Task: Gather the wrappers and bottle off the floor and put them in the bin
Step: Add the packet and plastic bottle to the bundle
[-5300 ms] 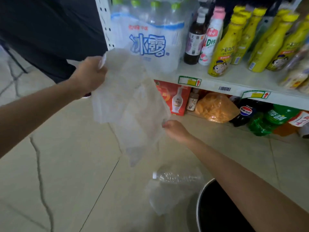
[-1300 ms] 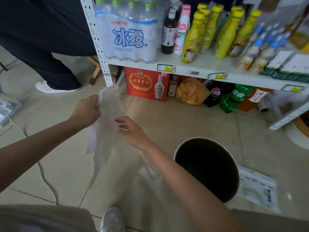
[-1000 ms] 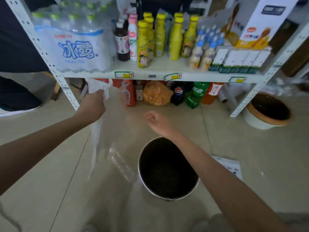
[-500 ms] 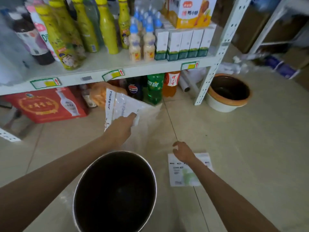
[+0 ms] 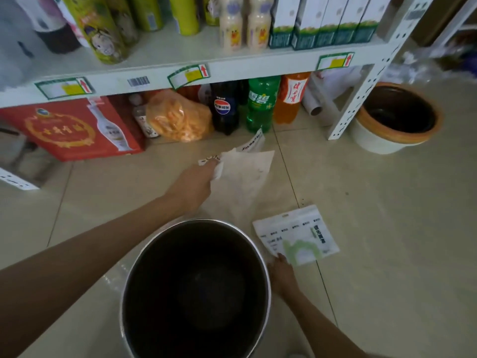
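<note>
Pale floor tiles (image 5: 387,228) run under a white shop shelf (image 5: 154,71) stocked with bottles and cartons; the bin (image 5: 134,280), a round metal pail, stands in the near middle and serves as the landmark.

Beyond the bin and slightly to its left, the left hand (image 5: 192,186) is clenched on a bunch of thin clear wrappers (image 5: 245,177), which hang from the fist towards the far rim of the bin without being over its mouth. The bin's inside looks dark and, as far as can be told, empty.

Just right of the bin, a flat white and green pouch (image 5: 296,236) lies on the floor, its long axis running away from the bin to the right. The right hand (image 5: 282,276) sits beside the bin's right rim, fingertips touching the pouch's near edge; whether they have pinched it cannot be told. This hand is clearly the nearer one to the pouch, so the lift is probably its job.

No bottle from the floor is in view.

Farther right, by the shelf post, stands an orange-rimmed pot (image 5: 361,130).
</note>
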### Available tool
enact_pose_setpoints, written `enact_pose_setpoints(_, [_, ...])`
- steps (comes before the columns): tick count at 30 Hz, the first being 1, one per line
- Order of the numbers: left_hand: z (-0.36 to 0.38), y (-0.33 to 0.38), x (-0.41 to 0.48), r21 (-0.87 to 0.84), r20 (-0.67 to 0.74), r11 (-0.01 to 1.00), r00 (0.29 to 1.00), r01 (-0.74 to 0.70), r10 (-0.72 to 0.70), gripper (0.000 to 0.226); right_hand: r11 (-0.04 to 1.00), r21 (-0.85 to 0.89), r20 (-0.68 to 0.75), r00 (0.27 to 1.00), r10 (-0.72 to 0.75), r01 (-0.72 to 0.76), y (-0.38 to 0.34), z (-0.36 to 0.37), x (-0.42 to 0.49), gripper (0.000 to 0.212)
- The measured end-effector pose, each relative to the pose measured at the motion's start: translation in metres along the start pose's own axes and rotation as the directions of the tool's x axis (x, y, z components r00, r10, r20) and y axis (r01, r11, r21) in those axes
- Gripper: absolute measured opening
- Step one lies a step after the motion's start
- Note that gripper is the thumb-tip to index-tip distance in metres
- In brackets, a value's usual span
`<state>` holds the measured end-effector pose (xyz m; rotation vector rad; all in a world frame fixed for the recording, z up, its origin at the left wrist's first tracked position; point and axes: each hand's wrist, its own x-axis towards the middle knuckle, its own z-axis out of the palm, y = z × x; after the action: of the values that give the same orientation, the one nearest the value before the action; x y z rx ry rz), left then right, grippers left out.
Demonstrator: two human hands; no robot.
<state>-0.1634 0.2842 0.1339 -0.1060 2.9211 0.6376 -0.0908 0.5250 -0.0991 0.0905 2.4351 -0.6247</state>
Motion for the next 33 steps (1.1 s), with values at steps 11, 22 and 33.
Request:
enact_pose_setpoints(11, [-0.053,0.000,-0.012,-0.088,-0.134,0.996,0.991,-0.011,0.000,0.036,0.797,0.500,-0.174,0.941,-0.290,0.338,-0.194,-0.210,-0.089,0.034])
enact_pose_setpoints(22, [-0.116,-0.004,-0.055,-0.304,-0.052,0.933,0.974,0.193,-0.219,0.020,0.659,0.534,-0.105,0.816,-0.569,0.529,-0.293,-0.157,-0.162,0.029])
enact_pose_setpoints(33, [-0.173,-0.071,-0.126,-0.596,-0.041,0.766,0.944,0.239,-0.326,0.014,0.617,0.144,-0.056,0.629,-0.776,0.774,-0.373,-0.134,-0.198,0.019])
